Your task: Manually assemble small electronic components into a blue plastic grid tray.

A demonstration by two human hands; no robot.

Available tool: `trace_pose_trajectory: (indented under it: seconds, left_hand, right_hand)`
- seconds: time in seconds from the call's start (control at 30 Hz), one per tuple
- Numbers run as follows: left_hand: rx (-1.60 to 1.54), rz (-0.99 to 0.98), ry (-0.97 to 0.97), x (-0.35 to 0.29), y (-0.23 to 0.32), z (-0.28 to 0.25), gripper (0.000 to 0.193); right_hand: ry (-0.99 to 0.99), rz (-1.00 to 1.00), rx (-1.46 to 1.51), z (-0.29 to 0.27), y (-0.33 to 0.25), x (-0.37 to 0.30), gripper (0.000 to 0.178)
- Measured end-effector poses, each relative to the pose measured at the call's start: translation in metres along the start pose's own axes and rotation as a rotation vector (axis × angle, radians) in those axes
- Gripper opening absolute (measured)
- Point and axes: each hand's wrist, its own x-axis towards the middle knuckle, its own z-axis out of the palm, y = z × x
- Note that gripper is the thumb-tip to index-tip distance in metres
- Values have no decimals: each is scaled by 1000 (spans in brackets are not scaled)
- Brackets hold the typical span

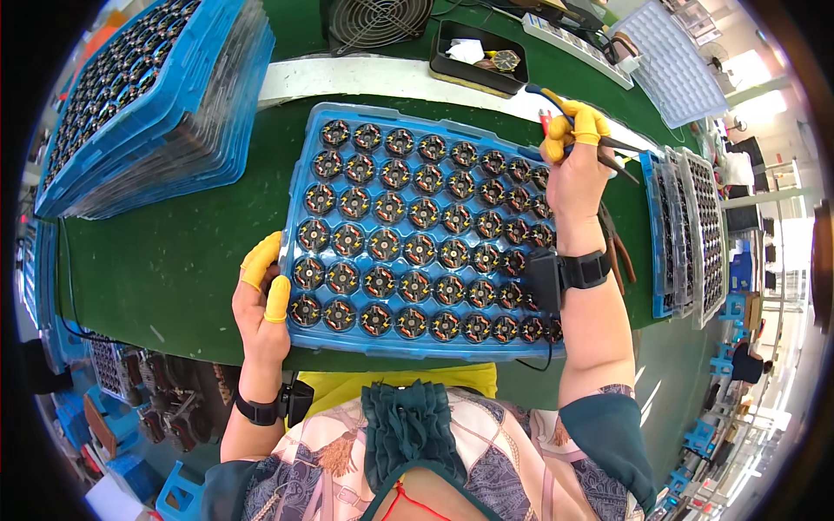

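Note:
A blue plastic tray [347,343] lies in front of me, filled with rows of small round motor-like parts [420,247] with copper-coloured windings and yellow bits. At its left edge is my left hand [261,300], in yellow finger cots. The thumb and fingers are apart beside the rim, holding nothing visible. Over the tray's far right corner, my right hand [577,165], also in yellow finger cots, is closed round a dark hand tool [622,146] with a blue curved end. Fingers hide its middle, so its exact kind is unclear. A small red piece [545,122] shows beside the fingers.
Stacked blue trays [187,130] stand far left; more trays [686,234] stand at right. Behind are a fan [378,22], a black box [478,65] with small items and a power strip [578,50]. Brown-handled pliers [618,247] lie beside my right forearm.

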Motion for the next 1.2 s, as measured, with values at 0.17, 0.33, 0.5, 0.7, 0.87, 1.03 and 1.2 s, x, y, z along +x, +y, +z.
trace_pose_trajectory:
  seconds: [0.17, 0.33, 0.5, 0.7, 0.87, 1.03, 1.2]
  left_hand:
    - [28, 12, 26, 0, 0, 0, 40]
    - [10, 13, 29, 0, 2, 3, 40]
    - [32, 40, 28, 0, -4, 1, 39]
    - [24, 42, 16, 0, 1, 4, 41]
    - [17, 23, 14, 0, 3, 6, 39]
    - [-6, 24, 18, 0, 0, 5, 41]
    - [-10, 22, 17, -1, -1, 2, 38]
  right_hand:
    - [67, -35, -102, -26, -24, 4, 18]
    - [117, -16, -91, -60, -36, -11, 22]
    - [155, -18, -130, -84, -45, -33, 26]
    - [138, 46, -119, -99, -46, -51, 39]
    - [93, 33, -62, -93, -40, -43, 42]
    - [119, 19, -91, -88, -28, -33, 40]
    - [146, 9, -17, -83, -24, -24, 34]
